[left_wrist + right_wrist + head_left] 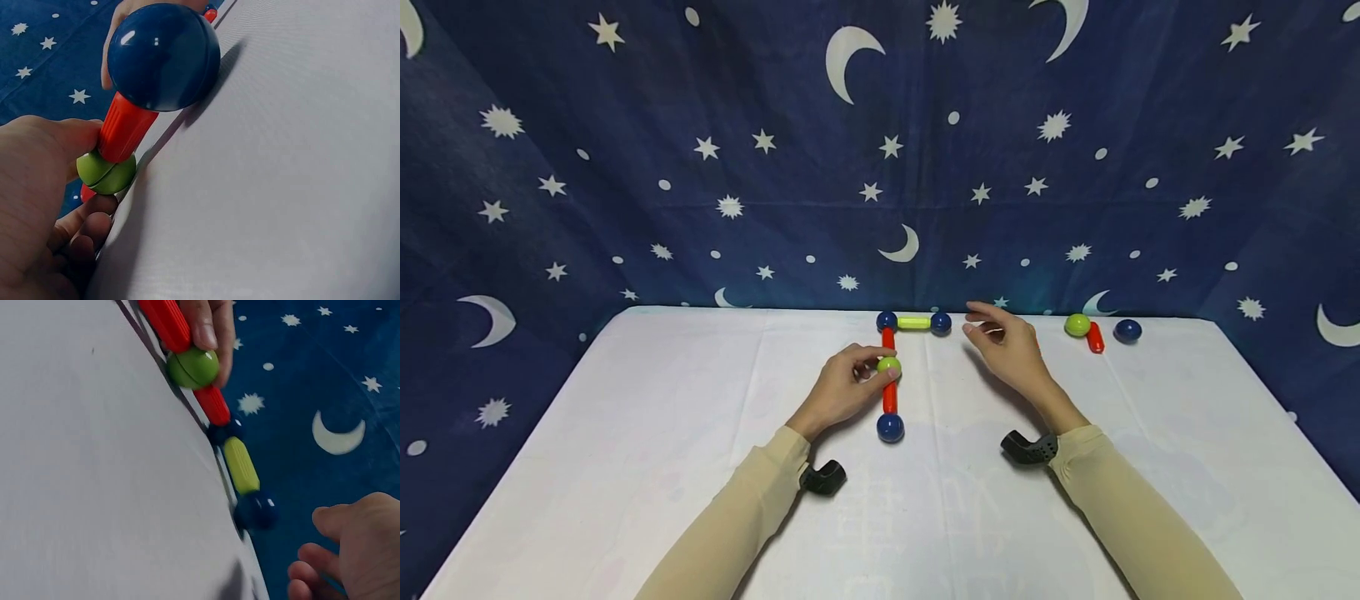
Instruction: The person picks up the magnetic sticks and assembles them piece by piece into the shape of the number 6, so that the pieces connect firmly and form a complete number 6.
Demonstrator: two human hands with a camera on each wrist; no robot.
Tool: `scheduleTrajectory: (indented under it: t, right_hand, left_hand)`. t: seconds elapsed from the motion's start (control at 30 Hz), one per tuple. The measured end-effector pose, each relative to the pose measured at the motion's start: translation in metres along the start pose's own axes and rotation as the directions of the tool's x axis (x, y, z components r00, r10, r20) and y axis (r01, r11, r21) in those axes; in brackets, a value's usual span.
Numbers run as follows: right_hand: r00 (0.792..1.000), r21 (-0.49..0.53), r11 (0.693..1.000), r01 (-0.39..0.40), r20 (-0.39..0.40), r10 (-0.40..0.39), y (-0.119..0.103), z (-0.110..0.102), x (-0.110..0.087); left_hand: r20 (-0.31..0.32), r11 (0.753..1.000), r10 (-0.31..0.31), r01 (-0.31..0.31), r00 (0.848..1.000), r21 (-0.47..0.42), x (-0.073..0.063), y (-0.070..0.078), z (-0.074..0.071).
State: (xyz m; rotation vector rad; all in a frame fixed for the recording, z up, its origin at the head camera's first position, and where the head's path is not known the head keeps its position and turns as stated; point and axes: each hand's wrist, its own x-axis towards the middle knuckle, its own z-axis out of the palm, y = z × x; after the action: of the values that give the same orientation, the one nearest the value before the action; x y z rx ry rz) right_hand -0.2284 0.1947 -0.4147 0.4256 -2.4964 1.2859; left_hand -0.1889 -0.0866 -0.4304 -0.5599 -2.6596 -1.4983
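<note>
On the white table lies a joined figure of balls and rods. Its upright line runs from a near blue ball (891, 427) through a red rod (890, 398), a green ball (891, 365) and another red rod (888, 337) to a blue corner ball (887, 321). From that corner a yellow-green rod (913, 322) leads right to a blue end ball (941, 323). My left hand (841, 385) pinches the green ball between thumb and fingers. Just right of the end ball, my right hand (1011, 350) hovers with relaxed fingers and holds nothing.
At the back right lie a loose green ball (1077, 325), a short red rod (1096, 337) touching or very near it, and a blue ball (1127, 331). A dark blue cloth (775, 225) with moons and stars hangs behind the table's (662, 417) back edge.
</note>
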Motion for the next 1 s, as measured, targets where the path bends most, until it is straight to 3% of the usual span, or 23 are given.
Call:
scheduleTrajectory:
  t: [0.17, 0.33, 0.53, 1.0]
  right_hand:
    - [0.991, -0.075, 0.996, 0.038, -0.123, -0.047, 0.015, -0.024, -0.010]
    - [0.979, -0.147, 0.988, -0.055, -0.205, 0.024, 0.036, -0.039, -0.020]
    - [0.973, -0.156, 0.978, -0.138, -0.204, 0.105, 0.048, -0.043, -0.024]
    - [0.966, -0.188, 0.966, -0.180, -0.219, 0.137, 0.052, -0.041, -0.024]
  left_hand:
    - [0.003, 1.000, -0.014, 0.014, 1.000, 0.005, 0.000, 0.000, 0.001]
    - [0.003, 1.000, -0.017, 0.017, 1.000, 0.013, 0.000, -0.001, 0.002]
    - [-0.005, 1.000, -0.009, 0.009, 1.000, 0.004, 0.000, 0.002, 0.000]
    - [0.002, 0.999, -0.035, 0.035, 0.999, 0.016, -0.001, 0.003, 0.000]
